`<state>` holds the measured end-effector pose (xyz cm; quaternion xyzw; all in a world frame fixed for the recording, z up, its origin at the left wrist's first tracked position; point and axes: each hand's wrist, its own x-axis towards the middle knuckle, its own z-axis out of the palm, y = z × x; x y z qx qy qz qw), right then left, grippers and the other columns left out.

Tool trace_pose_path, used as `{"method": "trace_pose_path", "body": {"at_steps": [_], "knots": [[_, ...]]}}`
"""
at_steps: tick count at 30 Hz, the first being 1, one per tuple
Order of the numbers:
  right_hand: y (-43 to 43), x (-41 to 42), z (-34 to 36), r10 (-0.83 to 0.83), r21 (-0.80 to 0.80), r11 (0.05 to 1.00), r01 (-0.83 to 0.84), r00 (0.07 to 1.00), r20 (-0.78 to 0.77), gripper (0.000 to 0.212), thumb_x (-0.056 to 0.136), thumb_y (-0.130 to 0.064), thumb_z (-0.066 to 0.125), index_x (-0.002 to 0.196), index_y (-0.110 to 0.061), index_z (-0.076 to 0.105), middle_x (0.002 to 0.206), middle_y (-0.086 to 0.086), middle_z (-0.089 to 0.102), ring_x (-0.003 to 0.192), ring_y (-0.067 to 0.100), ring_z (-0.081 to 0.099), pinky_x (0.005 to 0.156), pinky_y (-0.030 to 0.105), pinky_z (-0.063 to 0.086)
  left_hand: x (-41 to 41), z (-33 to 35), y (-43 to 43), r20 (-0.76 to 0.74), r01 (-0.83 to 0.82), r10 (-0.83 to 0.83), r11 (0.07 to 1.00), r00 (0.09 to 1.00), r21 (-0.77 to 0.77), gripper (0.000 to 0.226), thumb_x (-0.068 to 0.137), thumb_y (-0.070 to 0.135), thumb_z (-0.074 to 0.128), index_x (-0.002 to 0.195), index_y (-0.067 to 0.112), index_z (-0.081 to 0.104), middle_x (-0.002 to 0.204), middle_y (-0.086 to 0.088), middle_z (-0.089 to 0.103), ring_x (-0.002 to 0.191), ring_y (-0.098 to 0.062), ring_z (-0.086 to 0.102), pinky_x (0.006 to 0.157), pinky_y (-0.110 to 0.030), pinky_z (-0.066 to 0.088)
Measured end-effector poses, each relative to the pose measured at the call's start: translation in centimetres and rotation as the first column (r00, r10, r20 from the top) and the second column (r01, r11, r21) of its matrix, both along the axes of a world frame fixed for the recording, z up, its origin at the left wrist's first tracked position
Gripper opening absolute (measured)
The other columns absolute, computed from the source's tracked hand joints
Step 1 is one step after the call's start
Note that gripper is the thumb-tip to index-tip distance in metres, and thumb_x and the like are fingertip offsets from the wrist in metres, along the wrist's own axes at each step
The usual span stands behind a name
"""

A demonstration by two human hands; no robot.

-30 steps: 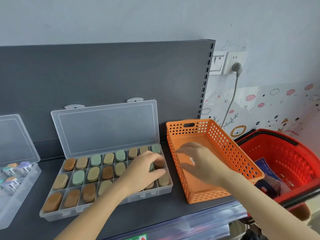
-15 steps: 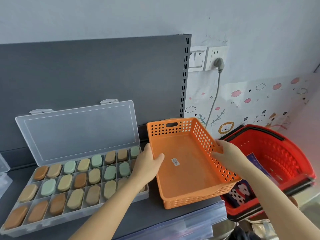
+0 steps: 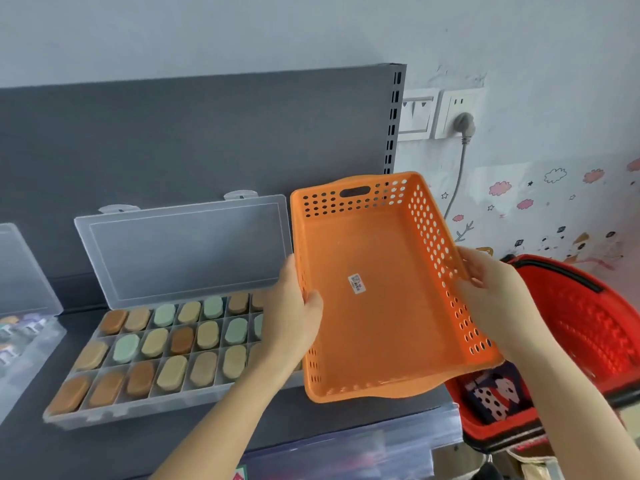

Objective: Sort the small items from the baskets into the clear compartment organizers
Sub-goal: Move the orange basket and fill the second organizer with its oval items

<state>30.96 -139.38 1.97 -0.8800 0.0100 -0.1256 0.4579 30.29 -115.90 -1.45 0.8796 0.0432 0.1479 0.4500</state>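
An orange perforated basket (image 3: pixel 381 306) is lifted off the shelf and tilted toward me; only a small white label lies on its floor. My left hand (image 3: pixel 294 320) grips its left wall with the thumb inside. My right hand (image 3: pixel 491 299) grips its right wall. To the left, a clear compartment organizer (image 3: pixel 138 407) lies on the dark shelf with its lid (image 3: pixel 183 251) standing open. Its compartments hold several oval pieces in brown, tan and pale green.
A second clear organizer (image 3: pixel 24 344) with small items sits at the far left edge. A red shopping basket (image 3: pixel 588 320) with a spotted package inside stands at the lower right. A grey back panel (image 3: pixel 207 140) rises behind the shelf; a wall socket (image 3: pixel 457 112) with plug is beyond.
My left hand left the organizer and took the orange basket's left wall. My right hand took its right wall. Both hands lifted the basket off the shelf and tilted it toward me.
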Motion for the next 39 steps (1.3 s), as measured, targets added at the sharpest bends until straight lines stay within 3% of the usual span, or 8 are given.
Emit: {"method": "trace_pose_path", "body": {"at_steps": [6,9,13,17,20,23,31,39], "knots": [[4.6,-3.5,2.8,0.018,0.084,0.996,-0.025,0.996,0.082,0.033,0.094,-0.011,0.048,0.12,-0.027,0.06,0.088,-0.031,0.059,0.09,0.008,0.064,0.078,0.036,0.053,-3.7,2.6,4.1,0.155,-0.057,0.06,0.998,0.986,-0.024,0.053,0.093,0.013,0.056,0.141,0.024,0.037,0.118,0.014,0.06,0.098,-0.002,0.06,0.087,-0.025,0.053],[8.6,-5.7,3.6,0.072,0.096,0.992,-0.082,0.992,0.105,0.028,0.091,-0.008,0.051,0.098,-0.032,0.062,0.085,-0.022,0.066,0.085,0.011,0.066,0.072,0.034,0.054,-6.4,3.1,7.8,0.189,-0.099,0.106,0.994,0.976,-0.046,0.058,0.091,0.018,0.059,0.143,0.023,0.034,0.129,0.01,0.056,0.115,-0.008,0.057,0.097,-0.033,0.05],[14.3,-8.7,3.7,0.17,0.114,0.977,-0.181,0.98,0.105,0.018,0.089,-0.012,0.056,0.094,-0.026,0.066,0.081,-0.007,0.072,0.079,0.017,0.069,0.077,0.043,0.055,-10.7,3.6,13.6,0.215,-0.174,0.179,0.984,0.96,-0.039,0.06,0.089,0.029,0.061,0.142,0.026,0.034,0.131,0.01,0.056,0.117,-0.009,0.056,0.097,-0.041,0.051],[20.5,-11.3,3.4,0.269,0.052,0.959,-0.28,0.951,0.153,0.022,0.091,-0.014,0.054,0.101,-0.031,0.063,0.083,-0.014,0.071,0.082,0.009,0.066,0.072,0.03,0.051,-15.6,4.2,19.8,0.231,-0.253,0.254,0.967,0.939,-0.033,0.059,0.089,0.026,0.06,0.143,0.024,0.035,0.13,0.014,0.054,0.115,-0.004,0.054,0.099,-0.033,0.049],[25.5,-12.9,2.7,0.308,-0.07,0.951,-0.3,0.933,0.187,0.026,0.094,-0.01,0.045,0.105,-0.028,0.06,0.086,-0.011,0.069,0.082,0.014,0.062,0.064,0.018,0.043,-18.9,4.1,24.6,0.228,-0.34,0.326,0.94,0.917,0.023,0.054,0.094,0.017,0.053,0.143,0.022,0.034,0.126,0.009,0.058,0.107,-0.012,0.06,0.091,-0.033,0.053],[30.5,-14.3,2.1,0.349,-0.208,0.93,-0.305,0.908,0.233,0.028,0.095,-0.006,0.041,0.112,-0.02,0.059,0.093,-0.002,0.06,0.078,0.016,0.05,0.059,0.022,0.033,-22.0,3.9,29.0,0.179,-0.42,0.402,0.905,0.898,0.072,0.053,0.098,0.011,0.043,0.148,0.021,0.03,0.12,-0.008,0.062,0.098,-0.031,0.063,0.077,-0.037,0.056],[40.0,-17.4,1.0,0.475,-0.285,0.866,-0.411,0.855,0.21,0.045,0.088,0.005,0.045,0.128,-0.013,0.056,0.098,0.007,0.051,0.085,0.02,0.048,0.07,0.02,0.029,-28.2,3.4,37.2,0.118,-0.542,0.531,0.836,0.839,0.09,0.053,0.098,0.006,0.04,0.148,0.022,0.03,0.091,0.002,0.065,0.062,-0.008,0.058,0.05,-0.015,0.043],[49.3,-16.0,2.0,0.58,-0.265,0.812,-0.521,0.775,0.252,0.046,0.087,0.003,0.051,0.13,-0.013,0.056,0.105,0.004,0.054,0.093,0.018,0.054,0.079,0.021,0.035,-29.9,4.0,44.1,0.107,-0.65,0.644,0.759,0.757,0.03,0.047,0.097,0.007,0.042,0.142,0.021,0.04,0.1,0.009,0.061,0.077,0.0,0.057,0.056,-0.008,0.042]]}}
